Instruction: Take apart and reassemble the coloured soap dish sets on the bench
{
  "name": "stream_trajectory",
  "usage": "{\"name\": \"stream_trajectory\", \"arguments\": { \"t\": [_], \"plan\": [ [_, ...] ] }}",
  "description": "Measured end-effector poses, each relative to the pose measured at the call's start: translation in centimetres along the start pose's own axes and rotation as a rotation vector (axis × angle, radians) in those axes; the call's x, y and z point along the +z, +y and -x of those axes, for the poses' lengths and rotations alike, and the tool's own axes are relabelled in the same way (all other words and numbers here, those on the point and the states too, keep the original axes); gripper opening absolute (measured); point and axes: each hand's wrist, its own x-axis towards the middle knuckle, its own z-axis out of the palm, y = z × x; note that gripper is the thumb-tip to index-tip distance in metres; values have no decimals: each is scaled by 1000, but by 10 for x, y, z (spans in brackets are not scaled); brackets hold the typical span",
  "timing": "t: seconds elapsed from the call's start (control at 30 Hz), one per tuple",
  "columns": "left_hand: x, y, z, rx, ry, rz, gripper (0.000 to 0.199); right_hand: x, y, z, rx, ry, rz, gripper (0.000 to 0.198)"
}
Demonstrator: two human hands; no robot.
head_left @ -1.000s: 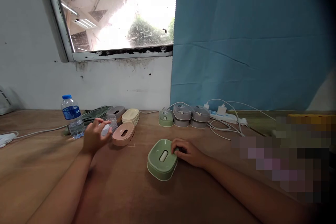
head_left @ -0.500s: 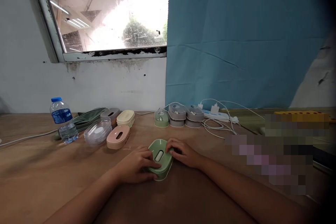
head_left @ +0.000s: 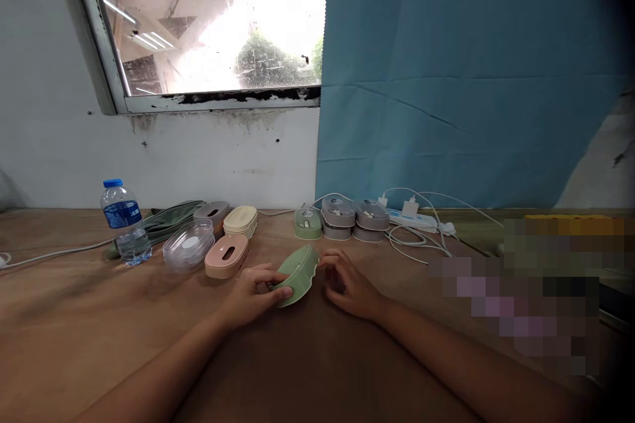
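A green oval plastic box (head_left: pixel 298 274) is tilted up on its side at the middle of the table, its slotted top turned away from me. My left hand (head_left: pixel 260 291) grips its left end, thumb on the near face and fingers behind. Close by the box's right edge is my right hand (head_left: pixel 347 284), fingers bent and thumb apart from them. Whether its fingertips touch the rim I cannot tell. The inside of the box is hidden.
A pink slotted box (head_left: pixel 227 256), clear plastic lids (head_left: pixel 188 246), cream pieces (head_left: pixel 241 221) and a water bottle (head_left: pixel 124 221) stand left. Behind are grey boxes (head_left: pixel 371 219), a smaller green box (head_left: pixel 307 223) and a power strip (head_left: pixel 417 219) with cables.
The green box has gone from lying flat to tilted on its side, lifted by my left hand. My right hand has come off its top to beside its edge.
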Motion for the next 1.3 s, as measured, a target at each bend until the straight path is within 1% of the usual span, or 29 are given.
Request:
{"name": "stream_trajectory", "arguments": {
  "t": [0.1,0.33,0.43,0.53,0.6,0.67,0.73,0.8,0.9,1.0,1.07,1.17,1.3],
  "plan": [
    [1,-5,0,38,-4,-11,35,0,1,-1,9,20,16,44],
    [4,-2,0,60,9,-35,35,0,4,-1,46,38,45,32],
    [3,-1,-1,50,48,-2,35,0,5,0,76,20,69,25],
    [2,-3,-2,55,95,8,35,1,6,1,64,-20,116,22],
    [1,-5,-2,89,121,-44,35,2,6,1,43,-42,139,24],
    [-2,-6,-2,166,149,-184,33,2,6,1,27,-56,148,25],
    [-10,-8,-2,262,177,-385,30,1,5,1,21,-66,152,26],
    [-24,-12,-1,327,199,-569,27,1,4,1,25,-79,155,25],
    [-52,-23,1,347,204,-722,27,1,4,1,32,-96,151,26],
    [-78,-42,5,331,191,-795,27,1,4,1,41,-90,144,27],
    [-89,-54,8,315,174,-816,27,2,4,1,48,-86,143,28],
    [-98,-67,10,290,119,-827,26,2,4,1,50,-88,144,27],
    [-99,-74,12,256,58,-821,26,1,3,1,62,-107,149,27]
  ]
}}
